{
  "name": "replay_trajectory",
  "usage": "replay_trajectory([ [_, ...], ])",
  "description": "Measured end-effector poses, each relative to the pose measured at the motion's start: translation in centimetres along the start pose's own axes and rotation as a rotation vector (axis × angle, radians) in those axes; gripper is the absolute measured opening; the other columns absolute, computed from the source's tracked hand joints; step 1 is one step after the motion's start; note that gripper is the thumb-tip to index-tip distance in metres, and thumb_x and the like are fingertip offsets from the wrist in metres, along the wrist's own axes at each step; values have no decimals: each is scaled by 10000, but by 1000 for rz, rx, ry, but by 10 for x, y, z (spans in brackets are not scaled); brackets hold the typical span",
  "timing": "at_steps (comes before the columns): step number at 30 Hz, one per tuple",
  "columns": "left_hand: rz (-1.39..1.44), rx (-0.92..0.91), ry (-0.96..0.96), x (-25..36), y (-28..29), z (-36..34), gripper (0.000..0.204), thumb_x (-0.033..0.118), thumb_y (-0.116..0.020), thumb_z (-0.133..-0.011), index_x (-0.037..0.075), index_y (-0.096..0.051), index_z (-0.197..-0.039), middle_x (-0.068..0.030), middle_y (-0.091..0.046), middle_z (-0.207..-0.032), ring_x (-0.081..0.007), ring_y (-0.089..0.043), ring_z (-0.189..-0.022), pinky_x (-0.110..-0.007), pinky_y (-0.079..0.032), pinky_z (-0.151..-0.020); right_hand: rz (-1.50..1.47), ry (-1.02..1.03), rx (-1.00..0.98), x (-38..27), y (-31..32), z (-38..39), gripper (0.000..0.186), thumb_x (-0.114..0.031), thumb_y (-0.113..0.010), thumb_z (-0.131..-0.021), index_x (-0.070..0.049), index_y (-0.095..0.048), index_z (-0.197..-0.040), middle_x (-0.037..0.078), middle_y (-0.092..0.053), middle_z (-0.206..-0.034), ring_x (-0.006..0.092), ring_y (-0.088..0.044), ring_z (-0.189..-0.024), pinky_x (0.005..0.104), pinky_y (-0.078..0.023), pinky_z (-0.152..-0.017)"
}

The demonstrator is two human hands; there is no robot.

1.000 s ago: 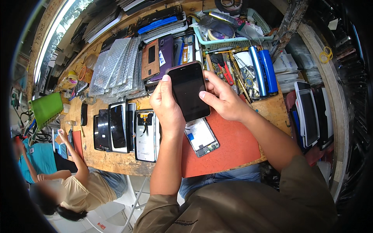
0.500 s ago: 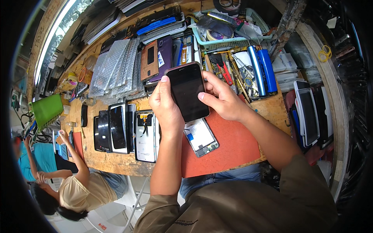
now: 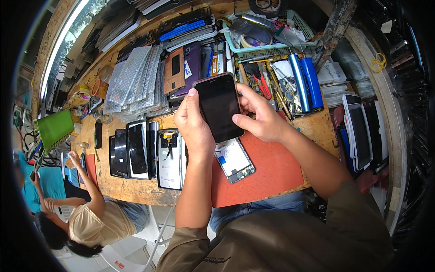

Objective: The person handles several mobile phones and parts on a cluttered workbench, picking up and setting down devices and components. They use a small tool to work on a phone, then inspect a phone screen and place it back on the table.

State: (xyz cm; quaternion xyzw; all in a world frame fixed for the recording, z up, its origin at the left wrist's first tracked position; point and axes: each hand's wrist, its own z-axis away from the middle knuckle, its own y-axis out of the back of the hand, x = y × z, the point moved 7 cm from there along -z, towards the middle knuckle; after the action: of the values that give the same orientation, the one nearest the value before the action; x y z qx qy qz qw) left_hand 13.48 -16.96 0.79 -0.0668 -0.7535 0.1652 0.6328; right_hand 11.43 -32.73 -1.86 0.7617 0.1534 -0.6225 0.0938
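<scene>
A black smartphone [image 3: 218, 109] is held up in both hands, its dark screen facing me. My left hand [image 3: 195, 122] grips its left edge, thumb along the side near the top. On the other side my right hand [image 3: 260, 113] is closed around the right edge, its thumb at the lower right of the screen and the fingers partly hidden behind. Below the smartphone, an opened phone [image 3: 235, 163] with bare inner parts lies on the red mat [image 3: 272, 177], its upper end hidden by the held one.
Left of the mat stand several phones and panels [image 3: 138, 149] and an opened white frame [image 3: 171, 161]. Bubble-wrap sleeves [image 3: 136, 81], a tool tray with red pliers [image 3: 263, 86], blue cylinders [image 3: 310, 84] and a green basket [image 3: 272, 47] line the back. Other people [image 3: 99, 222] sit at left.
My right thumb has shifted slightly right, toward the smartphone's edge. The smartphone stays in nearly the same place. At left, a person's arm has moved a little.
</scene>
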Motion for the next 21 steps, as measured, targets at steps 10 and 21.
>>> replay_trajectory([
  [10,0,-8,6,-1,0,0,369,257,-514,-1116,-35,-730,-1050,-62,-732,-959,-92,-642,-828,-248,-528,-764,-100,-25,10,4,-1,-3,604,-11,-581,-1006,-17,-352,-1565,68,-679,-1143,104,-632,-1029,283,-504,-892],
  [21,-7,-14,-3,0,1,0,371,258,-510,-1118,-34,-728,-1047,-61,-728,-959,-91,-637,-821,-246,-525,-754,25,-5,-4,-2,0,-1,715,14,-635,-927,-14,-331,-1573,58,-686,-1085,113,-638,-984,293,-492,-852],
])
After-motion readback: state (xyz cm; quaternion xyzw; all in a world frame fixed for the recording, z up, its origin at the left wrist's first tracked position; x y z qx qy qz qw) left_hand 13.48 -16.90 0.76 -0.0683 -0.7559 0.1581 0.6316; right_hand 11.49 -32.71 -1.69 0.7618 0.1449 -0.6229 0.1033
